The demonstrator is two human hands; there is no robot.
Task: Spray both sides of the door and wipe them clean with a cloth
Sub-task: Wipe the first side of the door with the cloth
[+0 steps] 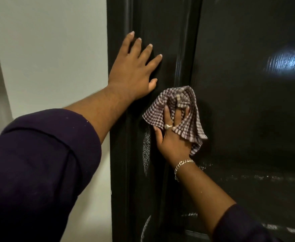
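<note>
A dark, glossy panelled door [248,119] fills the right half of the view. My left hand [134,67] lies flat against its left stile, fingers spread and straight. Below it, my right hand [173,137] presses a purple-and-white checked cloth [188,109] onto the door beside the raised moulding. The cloth is bunched around the fingers and folds over them, hiding the fingertips. Wet streaks and droplet patches [146,151] show on the door under the right hand. No spray bottle is in view.
A white wall [47,58] borders the door on the left. A bright light reflection [288,62] glares on the upper right panel. More wet smears [265,177] run along the lower horizontal moulding.
</note>
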